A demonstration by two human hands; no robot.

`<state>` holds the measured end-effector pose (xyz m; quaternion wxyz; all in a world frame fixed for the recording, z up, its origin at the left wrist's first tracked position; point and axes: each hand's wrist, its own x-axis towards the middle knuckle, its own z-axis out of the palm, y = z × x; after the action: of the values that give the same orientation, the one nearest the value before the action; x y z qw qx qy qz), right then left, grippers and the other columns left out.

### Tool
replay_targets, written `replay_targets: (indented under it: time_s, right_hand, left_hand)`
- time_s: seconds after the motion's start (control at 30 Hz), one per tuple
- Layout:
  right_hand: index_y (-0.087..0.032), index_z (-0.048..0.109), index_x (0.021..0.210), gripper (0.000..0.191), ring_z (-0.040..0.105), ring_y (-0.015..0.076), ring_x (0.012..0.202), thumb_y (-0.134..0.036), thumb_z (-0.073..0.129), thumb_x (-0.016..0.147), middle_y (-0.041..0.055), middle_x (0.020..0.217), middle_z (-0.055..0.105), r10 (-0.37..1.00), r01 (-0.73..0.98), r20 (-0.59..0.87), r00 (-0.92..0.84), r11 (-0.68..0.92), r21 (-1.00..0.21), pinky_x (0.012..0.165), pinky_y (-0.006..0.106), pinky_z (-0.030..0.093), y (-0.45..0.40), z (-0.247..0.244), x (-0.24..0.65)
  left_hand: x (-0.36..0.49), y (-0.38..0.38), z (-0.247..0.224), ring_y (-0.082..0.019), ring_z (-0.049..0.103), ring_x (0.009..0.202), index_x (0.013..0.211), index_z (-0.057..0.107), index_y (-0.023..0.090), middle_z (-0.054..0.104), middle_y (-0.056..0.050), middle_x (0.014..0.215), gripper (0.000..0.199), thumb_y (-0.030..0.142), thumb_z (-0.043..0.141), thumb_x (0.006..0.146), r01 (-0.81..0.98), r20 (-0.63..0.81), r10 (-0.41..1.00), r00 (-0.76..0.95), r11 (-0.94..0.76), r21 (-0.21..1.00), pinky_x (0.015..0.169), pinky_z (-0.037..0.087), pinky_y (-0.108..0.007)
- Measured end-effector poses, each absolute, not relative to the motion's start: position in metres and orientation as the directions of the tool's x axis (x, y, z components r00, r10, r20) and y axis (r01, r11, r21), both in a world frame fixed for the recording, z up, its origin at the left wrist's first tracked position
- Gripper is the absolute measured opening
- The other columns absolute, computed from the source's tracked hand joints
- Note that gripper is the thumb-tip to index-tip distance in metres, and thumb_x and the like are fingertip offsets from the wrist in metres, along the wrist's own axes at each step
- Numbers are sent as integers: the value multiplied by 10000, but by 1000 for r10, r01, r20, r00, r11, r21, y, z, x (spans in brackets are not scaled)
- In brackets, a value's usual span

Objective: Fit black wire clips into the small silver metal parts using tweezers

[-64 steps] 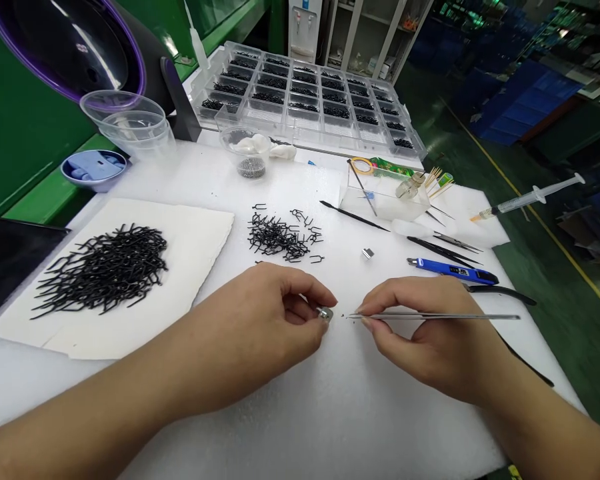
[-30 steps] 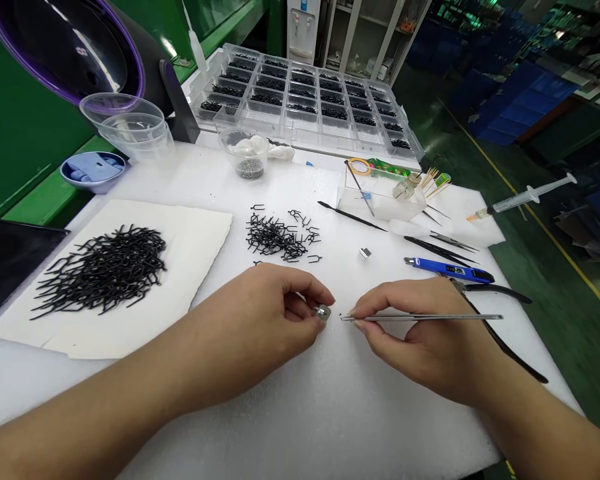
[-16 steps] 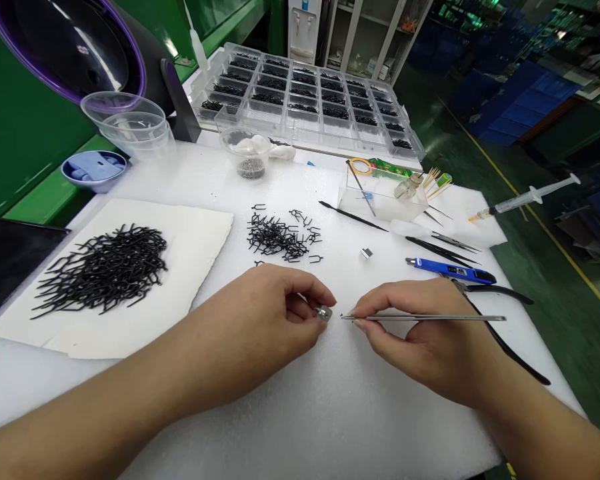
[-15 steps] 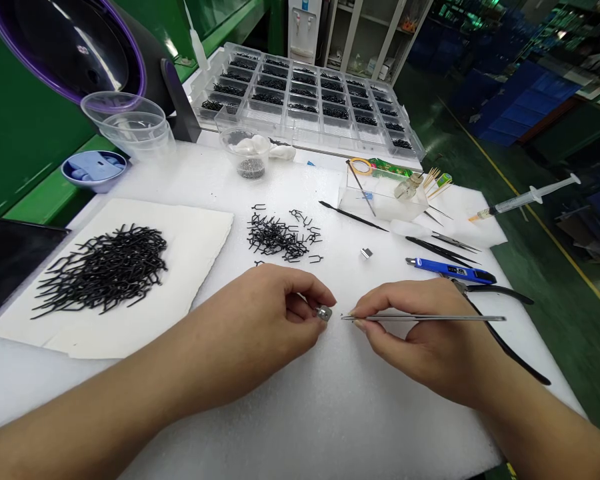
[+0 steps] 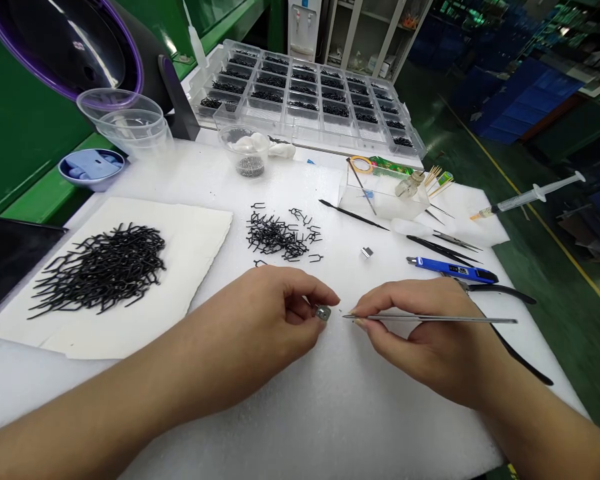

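Between thumb and forefinger my left hand (image 5: pixel 275 327) pinches a small silvery metal block (image 5: pixel 323 312) above the white foam sheet. My right hand (image 5: pixel 410 320) is closed round thin metal tweezers (image 5: pixel 460 320), held level with the tips pointing left. A narrow gap separates those tips from the block. Whether anything tiny sits in the tips is too small to tell. Just beyond my left hand lies a loose pile of small black forked wire pieces (image 5: pixel 277 235). Another shiny metal piece (image 5: pixel 367 252) rests on the foam beyond my right hand.
On the left, paper (image 5: pixel 210 227) carries a larger heap of black pieces (image 5: pixel 105 267). A compartment box (image 5: pixel 305 123) spans the back. To the right lie a blue utility knife (image 5: pixel 453 270), black-handled pliers (image 5: pixel 525 370) and a syringe (image 5: pixel 530 195). A plastic cup (image 5: pixel 245 153) holds tiny grey bits.
The tweezers' rear end now reaches a little farther right, and their tips look closer together. My left hand keeps its pinch on the metal block almost unmoved. The view has shifted slightly.
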<state>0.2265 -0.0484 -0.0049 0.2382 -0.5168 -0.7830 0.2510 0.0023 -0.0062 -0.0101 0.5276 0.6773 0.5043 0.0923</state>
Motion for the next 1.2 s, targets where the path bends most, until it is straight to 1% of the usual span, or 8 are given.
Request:
replay_targets:
  time_s: [0.17, 0.27, 0.4, 0.6, 0.97, 1.2]
  right_hand:
    - [-215, 732, 823, 128, 700, 97, 655, -100, 680, 804, -67, 764, 779, 933, 699, 123, -337, 336, -632, 640, 239, 519, -48, -5, 227]
    - [-225, 729, 819, 113, 706, 110, 652, -121, 690, 800, -74, 766, 777, 945, 710, 115, -307, 308, -633, 641, 261, 527, -47, -6, 229]
    - [-227, 728, 816, 111, 699, 110, 646, -125, 686, 803, -77, 750, 769, 941, 719, 102, -323, 314, -620, 636, 268, 523, -47, -6, 230]
    - [-219, 728, 819, 103, 696, 120, 616, -130, 678, 803, -66, 728, 768, 935, 725, 97, -340, 326, -607, 615, 283, 510, -47, -6, 228]
    - [-221, 733, 833, 102, 728, 169, 663, -142, 674, 810, -29, 766, 788, 944, 719, 50, -327, 283, -635, 635, 319, 514, -47, -4, 229]
    - [-228, 726, 818, 103, 720, 158, 646, -139, 675, 808, -46, 754, 781, 943, 720, 58, -327, 288, -632, 617, 310, 503, -47, -4, 230]
  left_hand:
    - [3, -5, -8, -184, 718, 705, 939, 776, 364, 760, 81, 767, 165, 408, 665, 826, 610, -411, 786, 462, 55, 791, 593, 519, -298]
    - [4, -6, -8, -190, 724, 706, 939, 773, 369, 764, 82, 769, 163, 412, 672, 818, 616, -415, 792, 448, 63, 785, 590, 520, -301]
    - [4, -6, -7, -183, 729, 714, 926, 773, 375, 768, 89, 774, 150, 412, 671, 823, 613, -423, 785, 453, 70, 787, 590, 524, -291]
    - [3, -7, -8, -177, 733, 716, 941, 769, 374, 769, 91, 778, 156, 415, 679, 819, 613, -417, 789, 451, 65, 787, 595, 531, -285]
    - [2, -6, -9, -195, 737, 748, 976, 766, 353, 777, 64, 819, 177, 411, 671, 839, 615, -413, 785, 462, 52, 787, 624, 542, -298]
    - [1, -7, -10, -196, 739, 775, 983, 764, 354, 778, 59, 847, 185, 424, 670, 839, 613, -439, 773, 457, 84, 786, 649, 554, -300]
